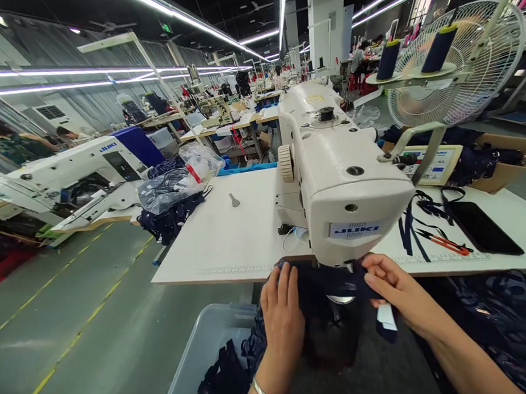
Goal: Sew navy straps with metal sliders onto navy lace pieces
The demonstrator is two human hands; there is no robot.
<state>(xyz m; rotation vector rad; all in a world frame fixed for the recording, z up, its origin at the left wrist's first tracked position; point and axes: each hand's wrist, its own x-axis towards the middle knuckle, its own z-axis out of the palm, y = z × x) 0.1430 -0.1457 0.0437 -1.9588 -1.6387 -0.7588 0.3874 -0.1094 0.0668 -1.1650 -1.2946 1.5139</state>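
Head view shows our navy fabric strip [327, 282] stretched between our two hands at the table's front edge, its long axis running left to right, just below the front end of the white sewing machine [356, 210]. That end hangs over the strip nearer our right hand [395, 287] than our left hand [283, 313]. Our right reaches in from the lower right, forearm slanting, thumb and fingers pinched on the strip's right end, with a white label [386, 315] hanging just below. Our left comes up from below, back of the hand toward us, fingers close together over the left end; its thumb is hidden, so we cannot tell whether it grips or only steadies the cloth.
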